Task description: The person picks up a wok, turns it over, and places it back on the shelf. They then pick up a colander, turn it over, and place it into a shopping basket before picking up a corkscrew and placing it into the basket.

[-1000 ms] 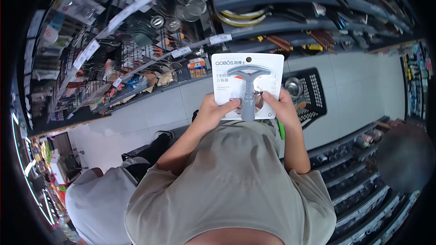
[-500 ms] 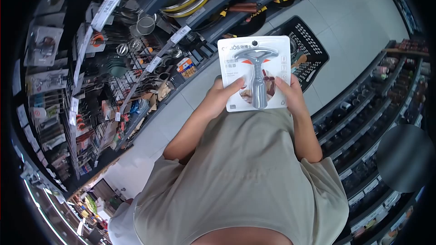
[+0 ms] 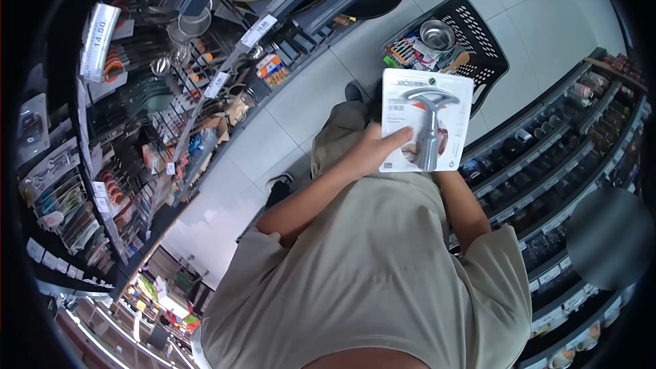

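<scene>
In front of my torso is a packaged corkscrew (image 3: 428,138), a grey T-handled tool on a white blister card. My left hand (image 3: 378,149) grips the card's lower left side, its thumb lying across the front. My right forearm (image 3: 462,201) reaches up to the card's lower edge, but the card hides my right hand and its fingers. Just beyond the card stands a black shopping basket (image 3: 493,41). In it are a metal bowl (image 3: 437,35), a wooden utensil (image 3: 456,61) and several colourful packages.
Shelving with hanging kitchen utensils (image 3: 160,85) lines the left, with price tags along its edges. Frying pans (image 3: 379,1) sit on shelves at the top. Curved shelves (image 3: 540,157) of small goods run down the right. A shoe (image 3: 279,180) shows on the tiled floor (image 3: 273,133).
The packaged corkscrew has shifted right and slightly down. My right hand has gone from the card's front right edge to out of sight behind it. More of the basket shows.
</scene>
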`<state>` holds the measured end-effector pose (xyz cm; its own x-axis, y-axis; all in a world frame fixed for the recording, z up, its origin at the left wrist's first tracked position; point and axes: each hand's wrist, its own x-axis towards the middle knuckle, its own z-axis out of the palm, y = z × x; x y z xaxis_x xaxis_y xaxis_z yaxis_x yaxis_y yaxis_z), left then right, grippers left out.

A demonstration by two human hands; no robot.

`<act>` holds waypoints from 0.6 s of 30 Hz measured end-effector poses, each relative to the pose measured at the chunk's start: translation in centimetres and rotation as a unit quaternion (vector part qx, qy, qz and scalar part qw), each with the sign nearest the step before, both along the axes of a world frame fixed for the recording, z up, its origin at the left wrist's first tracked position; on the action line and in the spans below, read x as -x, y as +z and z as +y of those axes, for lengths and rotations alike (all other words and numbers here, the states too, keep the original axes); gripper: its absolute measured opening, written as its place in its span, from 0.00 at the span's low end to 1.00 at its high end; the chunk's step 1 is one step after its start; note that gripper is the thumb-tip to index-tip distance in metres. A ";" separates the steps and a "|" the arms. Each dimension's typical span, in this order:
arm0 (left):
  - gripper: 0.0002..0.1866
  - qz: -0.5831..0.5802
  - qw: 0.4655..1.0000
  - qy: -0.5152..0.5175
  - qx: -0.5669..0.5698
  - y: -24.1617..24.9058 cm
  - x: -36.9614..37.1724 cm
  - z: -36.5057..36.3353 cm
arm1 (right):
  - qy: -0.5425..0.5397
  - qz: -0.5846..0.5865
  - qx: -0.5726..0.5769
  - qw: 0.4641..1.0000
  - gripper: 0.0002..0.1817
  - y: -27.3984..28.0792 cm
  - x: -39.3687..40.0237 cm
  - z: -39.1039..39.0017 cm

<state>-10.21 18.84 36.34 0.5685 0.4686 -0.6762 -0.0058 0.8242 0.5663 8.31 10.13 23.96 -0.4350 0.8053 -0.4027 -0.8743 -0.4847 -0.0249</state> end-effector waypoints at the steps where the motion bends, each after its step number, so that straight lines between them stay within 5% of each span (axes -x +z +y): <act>1: 0.19 -0.024 1.000 0.003 -0.002 -0.6 0.1 0.0 | 0.007 -0.003 0.012 1.000 0.31 -0.2 0.2 -0.3; 4: 0.18 -0.051 0.996 -0.011 -0.066 -2.5 0.7 0.3 | 0.032 -0.110 0.038 0.993 0.30 -0.7 0.3 -0.6; 9: 0.19 -0.113 0.970 -0.194 -0.095 -5.3 3.0 2.5 | 0.089 -0.279 0.063 0.954 0.28 -0.9 0.7 -0.7; 13: 0.19 -0.176 0.952 -0.167 -0.188 -6.8 4.0 2.1 | 0.125 -0.409 0.056 0.902 0.26 -0.9 1.5 -0.3; 18: 0.22 -0.245 0.950 -0.151 -0.121 -5.6 5.6 1.7 | 0.167 -0.583 0.032 0.795 0.24 -0.5 1.9 0.3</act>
